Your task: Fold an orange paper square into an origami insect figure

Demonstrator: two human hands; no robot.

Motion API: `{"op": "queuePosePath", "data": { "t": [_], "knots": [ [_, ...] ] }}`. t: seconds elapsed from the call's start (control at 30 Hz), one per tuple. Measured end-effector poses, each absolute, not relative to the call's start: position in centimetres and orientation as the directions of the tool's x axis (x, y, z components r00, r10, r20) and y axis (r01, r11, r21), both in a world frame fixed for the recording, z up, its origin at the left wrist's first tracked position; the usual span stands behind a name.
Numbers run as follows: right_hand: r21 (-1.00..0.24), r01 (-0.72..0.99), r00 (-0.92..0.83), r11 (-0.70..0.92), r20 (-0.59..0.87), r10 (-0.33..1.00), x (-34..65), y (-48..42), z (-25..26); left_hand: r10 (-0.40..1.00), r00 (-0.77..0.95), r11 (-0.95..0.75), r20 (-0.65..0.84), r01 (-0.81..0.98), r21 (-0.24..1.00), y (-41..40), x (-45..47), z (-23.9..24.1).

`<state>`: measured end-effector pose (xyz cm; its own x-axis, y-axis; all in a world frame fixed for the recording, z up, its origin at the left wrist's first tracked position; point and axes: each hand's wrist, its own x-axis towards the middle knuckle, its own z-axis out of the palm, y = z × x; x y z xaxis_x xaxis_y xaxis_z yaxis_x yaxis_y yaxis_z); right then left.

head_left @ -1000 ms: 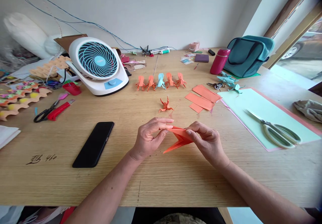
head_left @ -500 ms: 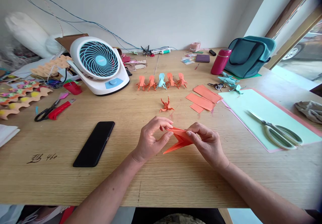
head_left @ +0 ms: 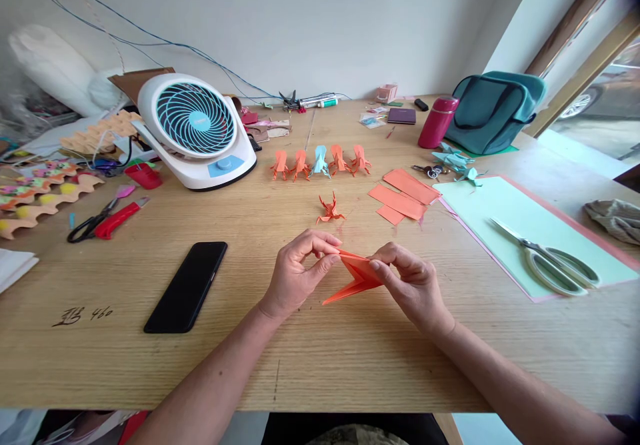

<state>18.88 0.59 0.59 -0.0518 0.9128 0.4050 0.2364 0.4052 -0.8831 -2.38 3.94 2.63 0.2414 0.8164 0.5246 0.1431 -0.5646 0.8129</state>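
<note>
left hand (head_left: 295, 278) fingers have curled in tighter since a second ago, when they lay stretched along the top edge; the orange folded paper (head_left: 357, 275) has barely shifted.

that paper sits low over the surface (head_left: 320, 365) between both hands. the left hand pinches its upper point between thumb and forefinger. the right hand (head_left: 413, 285), at three o'clock of the paper, is closed on the other end, thumb on top. one long flap pokes out toward seven o'clock, free of either hand.

the step in hand looks like setting a crease at the top point. a next fold would call for the right hand to keep its end fixed while the left works the point, so the layers do not slide apart.

a black phone (head_left: 186, 287) lies flat at nine o'clock of the left hand. a small orange paper figure (head_left: 330, 209) stands at twelve o'clock of the hands, well apart. orange paper strips (head_left: 403, 198) lie at one o'clock, and scissors (head_left: 550, 258) rest on a mint sheet (head_left: 480, 198) at two to three o'clock. further off, a row of paper figures (head_left: 320, 161) lines up at twelve o'clock, a white fan (head_left: 195, 128) stands at ten o'clock, and a teal bag (head_left: 493, 108) sits at one o'clock.
</note>
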Motion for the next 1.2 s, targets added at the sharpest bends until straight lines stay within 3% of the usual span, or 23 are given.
{"op": "queuePosePath", "data": {
  "t": [0.17, 0.73, 1.03, 1.2],
  "knots": [
    [-0.858, 0.265, -0.075, 0.439, 0.436, 0.897, 18.6, 0.6, 1.1, 0.884, 0.243, -0.426, 0.398, 0.073, 0.902, 3.7, -2.1, 2.7],
    [-0.866, 0.232, -0.126, 0.443, 0.424, 0.897, 18.6, 0.9, 0.9, 0.856, 0.284, -0.455, 0.431, 0.019, 0.89, 3.1, -1.3, 2.5],
    [-0.842, 0.28, -0.115, 0.462, 0.448, 0.887, 18.6, 0.7, 0.9, 0.901, 0.289, -0.337, 0.324, -0.007, 0.942, 2.7, -1.0, 2.2],
    [-0.832, 0.289, -0.113, 0.475, 0.463, 0.879, 18.6, 0.8, 1.1, 0.904, 0.289, -0.348, 0.315, 0.07, 0.935, 2.7, -0.9, 2.3]
  ]
}}
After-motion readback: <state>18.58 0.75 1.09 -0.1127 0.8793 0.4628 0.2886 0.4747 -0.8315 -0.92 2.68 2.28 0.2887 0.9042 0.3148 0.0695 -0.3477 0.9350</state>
